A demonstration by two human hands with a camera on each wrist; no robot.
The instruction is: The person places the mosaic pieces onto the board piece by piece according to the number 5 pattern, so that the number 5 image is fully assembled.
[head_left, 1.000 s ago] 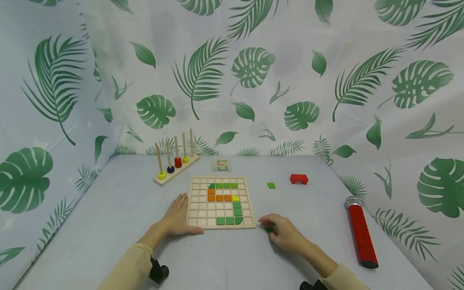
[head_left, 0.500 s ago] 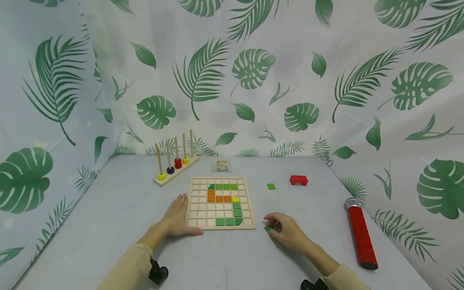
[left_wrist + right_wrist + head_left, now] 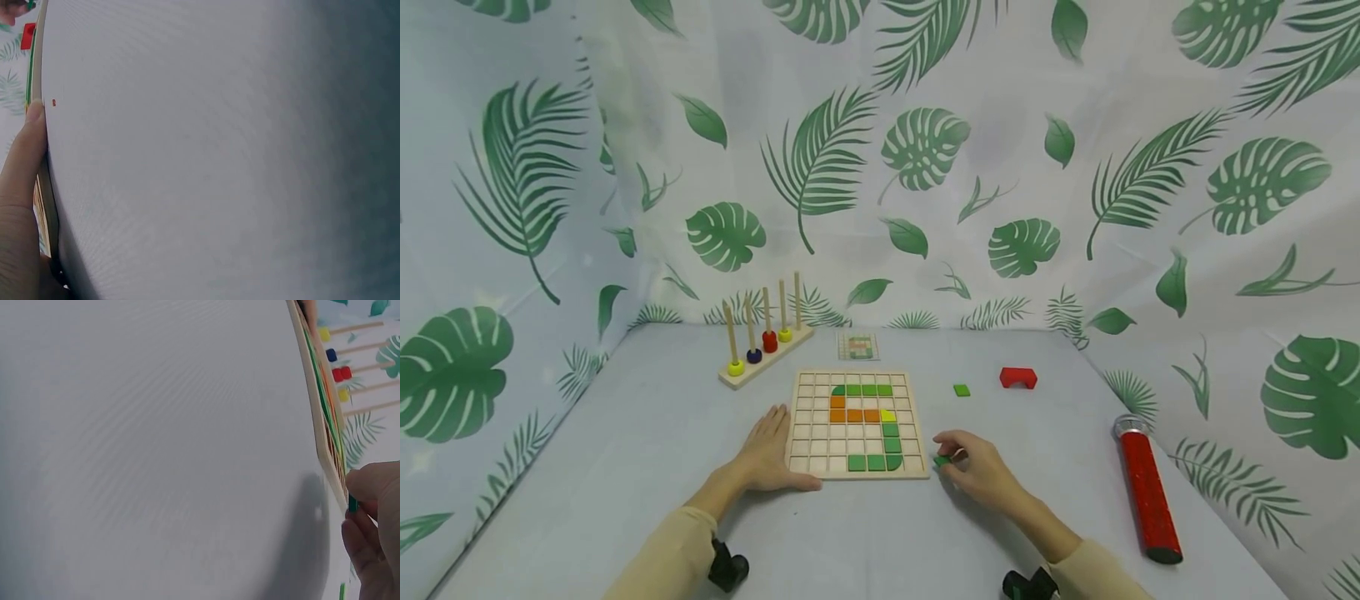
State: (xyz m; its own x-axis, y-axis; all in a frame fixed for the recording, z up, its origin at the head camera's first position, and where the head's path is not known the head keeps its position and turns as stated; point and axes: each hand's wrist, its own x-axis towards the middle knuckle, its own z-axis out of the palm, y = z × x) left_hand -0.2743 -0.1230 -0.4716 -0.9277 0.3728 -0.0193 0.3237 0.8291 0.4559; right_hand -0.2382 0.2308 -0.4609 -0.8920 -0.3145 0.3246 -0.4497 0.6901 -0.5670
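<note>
My left hand (image 3: 768, 454) lies flat with its fingers along the left edge of a wooden grid board (image 3: 811, 442) and its thumb at the front edge. Green, orange and yellow tiles sit in the board's squares, forming an S-like shape. Just right of the board's front corner, my right hand (image 3: 983, 472) pinches a small green tile (image 3: 942, 460) between thumb and fingers. In the right wrist view the green tile (image 3: 353, 504) shows edge-on between the fingertips. The left wrist view shows the left thumb (image 3: 28, 150) against the board's edge.
Another green tile (image 3: 962, 390) lies right of the board, with a red arch block (image 3: 1018, 377) beyond it. A pattern card (image 3: 857, 347) lies behind the board. A peg stand (image 3: 752, 372) with coloured beads stands back left; a red tube (image 3: 1150, 496) lies far right.
My right hand first drew slightly right, away from the board, then came back left toward its corner, and the green tile shows more between the fingers. The left hand stays in place.
</note>
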